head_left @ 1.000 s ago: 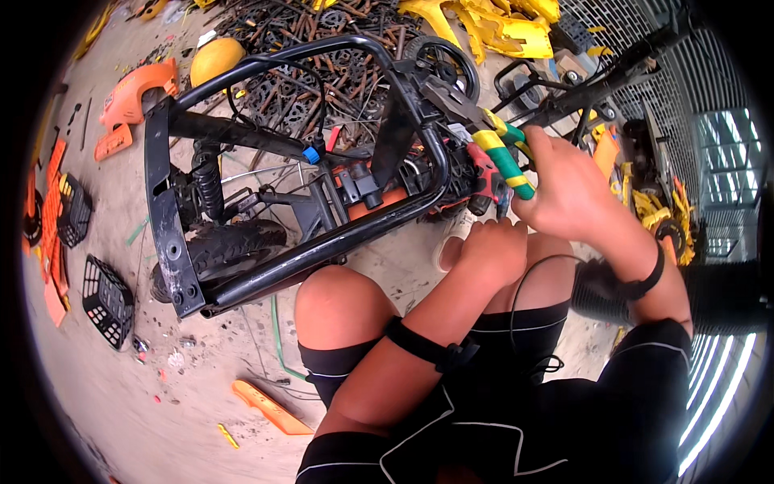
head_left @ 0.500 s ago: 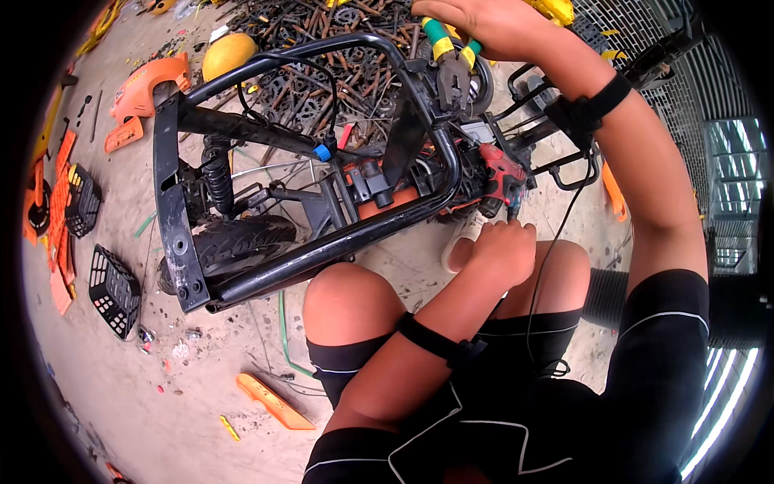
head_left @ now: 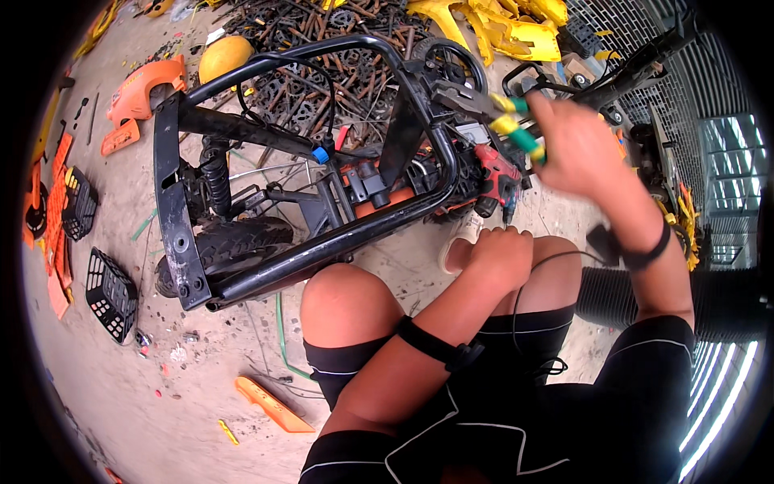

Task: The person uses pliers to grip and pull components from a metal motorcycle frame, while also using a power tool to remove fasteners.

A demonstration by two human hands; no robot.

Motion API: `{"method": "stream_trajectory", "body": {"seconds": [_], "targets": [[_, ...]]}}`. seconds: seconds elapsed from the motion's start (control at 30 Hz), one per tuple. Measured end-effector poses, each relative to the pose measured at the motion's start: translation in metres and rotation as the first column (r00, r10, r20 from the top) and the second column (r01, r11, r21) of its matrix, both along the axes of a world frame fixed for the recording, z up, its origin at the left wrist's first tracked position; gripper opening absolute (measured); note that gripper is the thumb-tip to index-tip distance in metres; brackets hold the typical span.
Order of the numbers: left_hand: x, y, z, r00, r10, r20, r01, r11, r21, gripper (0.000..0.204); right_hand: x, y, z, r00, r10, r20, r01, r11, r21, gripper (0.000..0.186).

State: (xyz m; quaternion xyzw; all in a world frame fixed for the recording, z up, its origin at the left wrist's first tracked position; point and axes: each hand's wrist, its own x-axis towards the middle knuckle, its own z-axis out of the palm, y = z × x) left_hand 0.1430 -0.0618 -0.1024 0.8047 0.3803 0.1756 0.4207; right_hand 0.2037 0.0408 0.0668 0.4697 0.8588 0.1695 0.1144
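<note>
My right hand (head_left: 576, 149) grips pliers (head_left: 526, 139) by their green and yellow handles. Their dark jaws point left, over the right end of a black tubular vehicle frame (head_left: 322, 242); whether they touch it I cannot tell. My left hand (head_left: 504, 256) is closed with curled fingers, resting by my right knee; what it holds, if anything, is hidden. Just above that hand, a red and black power drill (head_left: 498, 176) lies against the frame's right end, bit pointing down. Inside the frame are a shock absorber (head_left: 215, 176) and a black tyre (head_left: 230, 244).
Behind the frame spreads a pile of rusty metal parts (head_left: 363, 81). Yellow panels (head_left: 512, 32) lie at the far right. On the left floor are orange panels (head_left: 153, 85), a black basket (head_left: 111, 294) and an orange strip (head_left: 272, 403). A dark cable hangs from my right wrist.
My right hand has come down and rightward with the pliers, whose jaws swung from pointing down to pointing left. The left hand has barely moved.
</note>
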Motion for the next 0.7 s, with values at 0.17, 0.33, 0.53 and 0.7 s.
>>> {"method": "stream_trajectory", "body": {"seconds": [0.17,0.33,0.53,0.7], "targets": [[0.005,0.004,0.001,1.0,-0.005,-0.002,0.006,1.0,0.014,0.026,0.003,0.127,-0.007,0.848,0.529,0.023,-0.529,0.844,0.089,0.071],[0.001,0.005,-0.004,0.999,0.035,0.014,-0.035,0.999,0.015,0.025,-0.05,0.164,-0.003,0.773,0.635,-0.018,-0.633,0.767,-0.107,0.061],[-0.001,0.008,-0.004,0.998,0.058,0.04,-0.059,0.998,0.026,0.028,0.001,0.12,-0.017,0.903,0.429,-0.029,-0.43,0.902,-0.039,0.072],[-0.012,0.006,0.013,1.0,-0.005,-0.012,0.005,1.0,0.008,0.026,0.012,-0.02,-0.019,0.991,-0.006,-0.132,-0.007,0.995,-0.095,0.06]]}}
